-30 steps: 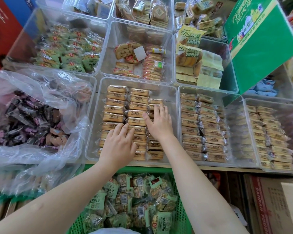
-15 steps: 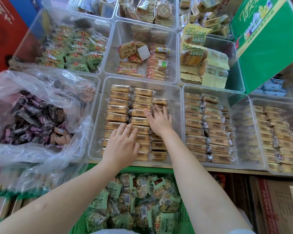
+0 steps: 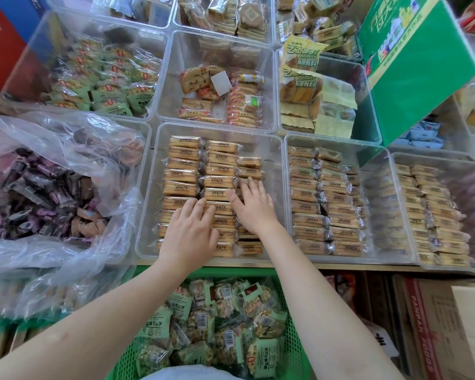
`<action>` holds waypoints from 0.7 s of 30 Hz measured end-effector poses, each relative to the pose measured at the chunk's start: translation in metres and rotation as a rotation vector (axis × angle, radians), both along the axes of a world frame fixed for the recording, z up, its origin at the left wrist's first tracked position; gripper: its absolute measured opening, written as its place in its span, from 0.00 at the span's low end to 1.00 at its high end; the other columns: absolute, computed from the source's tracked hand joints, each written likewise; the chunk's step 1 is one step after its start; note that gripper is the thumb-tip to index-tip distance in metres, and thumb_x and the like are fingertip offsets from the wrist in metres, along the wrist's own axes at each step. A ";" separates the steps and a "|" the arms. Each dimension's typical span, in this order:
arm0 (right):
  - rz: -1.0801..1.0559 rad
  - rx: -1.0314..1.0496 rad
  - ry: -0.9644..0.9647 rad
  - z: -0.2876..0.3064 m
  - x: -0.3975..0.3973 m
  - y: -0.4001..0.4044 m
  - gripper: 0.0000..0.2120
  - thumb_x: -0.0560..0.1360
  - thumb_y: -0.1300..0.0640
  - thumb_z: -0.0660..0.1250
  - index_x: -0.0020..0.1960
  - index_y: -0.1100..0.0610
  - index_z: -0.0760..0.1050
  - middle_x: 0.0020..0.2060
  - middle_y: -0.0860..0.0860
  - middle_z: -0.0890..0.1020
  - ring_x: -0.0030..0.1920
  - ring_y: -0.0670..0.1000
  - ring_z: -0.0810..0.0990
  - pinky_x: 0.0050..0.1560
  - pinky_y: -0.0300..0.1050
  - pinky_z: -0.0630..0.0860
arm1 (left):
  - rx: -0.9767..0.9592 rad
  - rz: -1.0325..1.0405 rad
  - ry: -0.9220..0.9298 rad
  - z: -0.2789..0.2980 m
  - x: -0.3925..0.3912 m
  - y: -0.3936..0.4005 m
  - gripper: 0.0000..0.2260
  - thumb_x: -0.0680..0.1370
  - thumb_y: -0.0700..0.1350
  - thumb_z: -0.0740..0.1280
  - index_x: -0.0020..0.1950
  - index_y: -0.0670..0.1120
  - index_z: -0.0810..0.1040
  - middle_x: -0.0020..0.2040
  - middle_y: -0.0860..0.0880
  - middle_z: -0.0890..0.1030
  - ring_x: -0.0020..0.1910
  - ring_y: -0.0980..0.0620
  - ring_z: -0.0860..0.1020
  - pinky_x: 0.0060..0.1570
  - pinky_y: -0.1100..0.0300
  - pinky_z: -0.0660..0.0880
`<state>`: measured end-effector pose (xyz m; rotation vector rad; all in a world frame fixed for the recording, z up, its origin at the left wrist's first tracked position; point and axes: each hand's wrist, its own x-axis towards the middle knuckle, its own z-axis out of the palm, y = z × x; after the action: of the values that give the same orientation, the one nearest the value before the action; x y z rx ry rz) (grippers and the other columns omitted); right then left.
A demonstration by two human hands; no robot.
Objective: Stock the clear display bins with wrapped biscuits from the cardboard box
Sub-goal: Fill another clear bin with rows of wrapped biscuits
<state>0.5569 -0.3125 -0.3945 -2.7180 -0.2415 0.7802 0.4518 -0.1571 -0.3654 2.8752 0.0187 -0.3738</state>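
A clear display bin (image 3: 272,149) in the middle of the front row holds rows of wrapped tan biscuits (image 3: 183,165). My left hand (image 3: 189,231) lies flat on the near left rows, fingers together, pressing on the packs. Beside it my right hand (image 3: 254,207) rests palm down on the third row, fingers spread. Neither hand grips a pack. A cardboard box (image 3: 433,325) with red print stands at the lower right, below the shelf edge.
Two more clear bins (image 3: 379,171) of the same biscuits sit to the right. A loose plastic bag (image 3: 66,149) of dark wrapped sweets fills the left bin. A green basket (image 3: 291,360) of green-wrapped snacks sits below my arms. A green carton (image 3: 422,78) leans at the back right.
My right hand has drawn back toward me along the third row. My left hand has stayed on the near rows. The view has shifted a little.
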 end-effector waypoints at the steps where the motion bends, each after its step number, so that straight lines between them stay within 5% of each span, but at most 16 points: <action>1: -0.005 0.006 0.001 0.000 0.002 0.002 0.40 0.78 0.27 0.38 0.83 0.49 0.49 0.82 0.49 0.45 0.81 0.54 0.40 0.79 0.59 0.39 | 0.000 0.000 0.000 0.000 0.000 0.000 0.32 0.78 0.56 0.45 0.75 0.44 0.71 0.75 0.42 0.70 0.77 0.41 0.64 0.73 0.44 0.63; 11: -0.060 0.098 -0.008 -0.001 0.009 0.009 0.39 0.78 0.27 0.38 0.81 0.47 0.57 0.82 0.48 0.55 0.82 0.53 0.48 0.79 0.60 0.40 | 0.002 -0.004 0.000 0.000 0.001 0.000 0.31 0.78 0.55 0.46 0.73 0.43 0.74 0.73 0.41 0.73 0.75 0.39 0.67 0.71 0.43 0.66; 21: 0.023 -0.063 -0.008 -0.002 0.015 0.005 0.41 0.77 0.26 0.37 0.81 0.46 0.57 0.81 0.52 0.56 0.81 0.54 0.50 0.79 0.59 0.43 | -0.007 -0.004 -0.013 0.000 0.001 0.000 0.29 0.78 0.54 0.48 0.72 0.43 0.75 0.71 0.40 0.75 0.73 0.39 0.69 0.69 0.43 0.68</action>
<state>0.5715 -0.3078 -0.3961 -2.7828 -0.2544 0.7966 0.4529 -0.1570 -0.3658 2.8715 0.0088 -0.3555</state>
